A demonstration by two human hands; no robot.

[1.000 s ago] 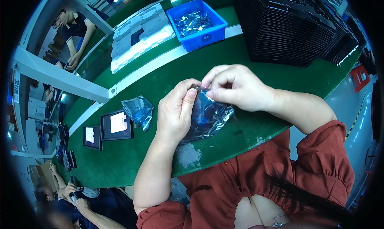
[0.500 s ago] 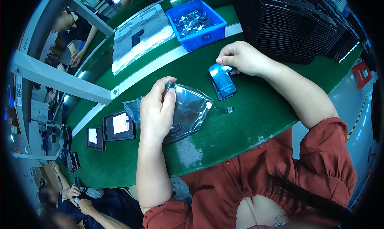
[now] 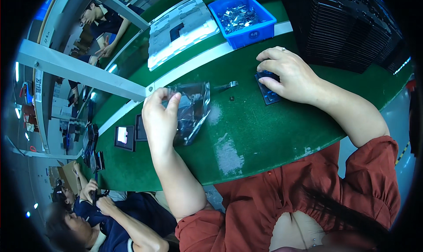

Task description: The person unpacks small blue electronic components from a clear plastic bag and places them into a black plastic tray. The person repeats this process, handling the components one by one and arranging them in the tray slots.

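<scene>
A worker's left hand (image 3: 161, 117) pinches a shiny bag (image 3: 194, 115) between thumb and fingers, left of centre in the frame. Right of centre, the right hand (image 3: 286, 75) curls over flat dark parts (image 3: 269, 95) on a green bench (image 3: 277, 137); whether its fingers clamp them or merely rest there cannot be told. The bag looks light, limp and slippery, best gripped by its edge; the parts appear thin, stiff and perhaps fragile, best taken by their sides.

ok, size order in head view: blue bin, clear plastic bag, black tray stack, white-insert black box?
1. Black tray stack
2. Blue bin
3. Clear plastic bag (partly hidden)
4. White-insert black box
</scene>
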